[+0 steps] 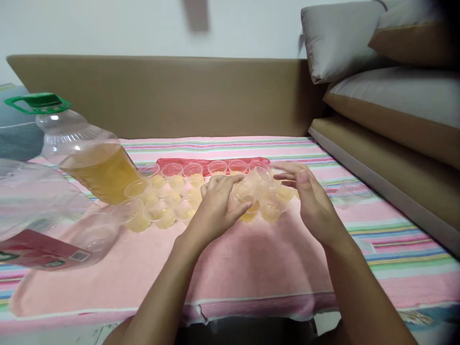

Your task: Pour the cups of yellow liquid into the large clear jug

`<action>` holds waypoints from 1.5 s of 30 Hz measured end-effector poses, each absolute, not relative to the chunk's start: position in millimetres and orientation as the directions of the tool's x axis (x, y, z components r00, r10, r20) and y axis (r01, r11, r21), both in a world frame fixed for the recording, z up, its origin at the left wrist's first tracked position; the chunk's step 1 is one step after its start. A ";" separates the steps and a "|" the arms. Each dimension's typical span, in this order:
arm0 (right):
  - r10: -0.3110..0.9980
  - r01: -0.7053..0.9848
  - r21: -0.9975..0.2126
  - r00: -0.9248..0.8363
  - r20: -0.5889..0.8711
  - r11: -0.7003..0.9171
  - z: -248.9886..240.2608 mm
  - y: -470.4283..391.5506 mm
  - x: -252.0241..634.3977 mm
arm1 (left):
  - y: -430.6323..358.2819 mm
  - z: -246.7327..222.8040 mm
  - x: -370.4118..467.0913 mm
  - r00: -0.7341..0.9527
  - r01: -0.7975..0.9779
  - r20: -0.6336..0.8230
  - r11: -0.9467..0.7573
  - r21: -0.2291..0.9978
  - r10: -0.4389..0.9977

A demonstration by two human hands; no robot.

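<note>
Several clear plastic cups (160, 212) with yellow liquid stand in rows on the pink cloth. Both hands are over the right part of the rows, fingers apart. My left hand (220, 203) is palm down, its thumb pointing right, close to the cups. My right hand (312, 199) is raised at the right end of the rows, its fingers pointing left. Between them a clear cup (259, 178) looks tilted and blurred above the others; neither hand visibly grips it. A cup with yellow liquid (273, 206) stands below it, near the front.
A large bottle with a green cap (97, 167) holds yellow liquid at the left. Nearer lies a clear bottle with a red label (43, 249). A red plastic package (212, 163) lies behind the cups. Grey and brown cushions (391, 96) are stacked at the right.
</note>
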State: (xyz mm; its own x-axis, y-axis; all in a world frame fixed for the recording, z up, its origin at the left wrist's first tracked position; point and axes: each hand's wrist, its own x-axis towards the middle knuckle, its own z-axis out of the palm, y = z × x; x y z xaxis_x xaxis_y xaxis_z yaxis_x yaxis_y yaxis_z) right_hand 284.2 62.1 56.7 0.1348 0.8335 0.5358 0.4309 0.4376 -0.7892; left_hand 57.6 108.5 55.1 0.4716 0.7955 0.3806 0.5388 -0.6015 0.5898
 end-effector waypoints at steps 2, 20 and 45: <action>0.812 0.412 -0.794 0.185 0.554 0.448 57.0 61.8 284.6 | 108.8 54.8 57.9 0.473 0.537 0.378 -0.600 0.593 0.796; 0.802 0.464 -0.768 0.181 0.569 0.441 58.9 60.1 287.0 | 109.7 53.5 56.8 0.474 0.546 0.401 -0.619 0.564 0.784; 0.802 0.442 -0.785 0.207 0.560 0.434 48.4 66.3 286.2 | 108.9 54.1 58.1 0.479 0.551 0.393 -0.617 0.561 0.785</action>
State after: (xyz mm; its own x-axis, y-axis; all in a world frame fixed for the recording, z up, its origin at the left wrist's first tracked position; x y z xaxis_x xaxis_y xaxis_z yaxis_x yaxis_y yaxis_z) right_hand 286.2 66.3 48.4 0.2072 0.8020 0.5603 0.4419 0.4342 -0.7850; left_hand 58.1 108.9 54.1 0.4792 0.7849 0.3927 0.5513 -0.6174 0.5611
